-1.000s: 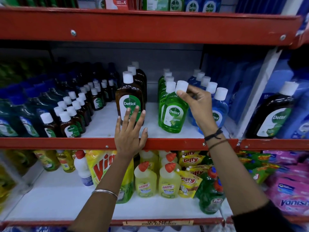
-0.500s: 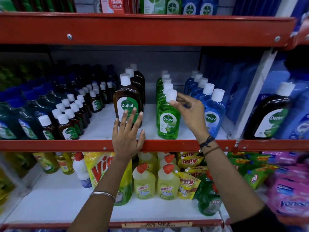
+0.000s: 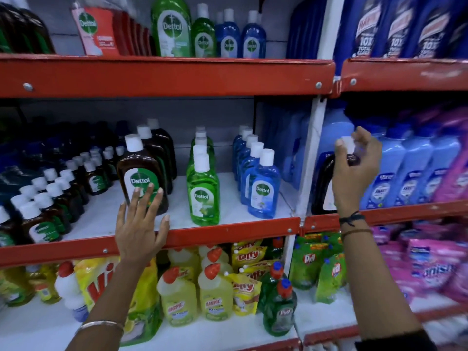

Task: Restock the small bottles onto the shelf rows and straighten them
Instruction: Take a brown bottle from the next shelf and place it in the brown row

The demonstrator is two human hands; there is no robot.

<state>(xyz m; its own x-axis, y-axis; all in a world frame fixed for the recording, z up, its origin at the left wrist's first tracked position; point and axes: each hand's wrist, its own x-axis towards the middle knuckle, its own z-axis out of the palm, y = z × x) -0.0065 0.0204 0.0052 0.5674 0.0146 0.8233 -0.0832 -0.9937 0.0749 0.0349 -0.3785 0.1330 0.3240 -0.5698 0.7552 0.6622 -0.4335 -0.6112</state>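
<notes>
**2 hands on the Dettol shelf**

We've got our left hand spread flat on the red shelf edge, fingertips touching the front brown bottle. Our right hand pinches the white cap of a dark bottle in the next bay.

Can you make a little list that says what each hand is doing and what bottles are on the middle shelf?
left hand: flat on the red shelf edge, fingertips against the big brown bottle
right hand: gripping the neck of a dark bottle right of the white post
green row: one line, front to back
blue row: one line, beside the green
small brown bottles: several rows at left
</notes>
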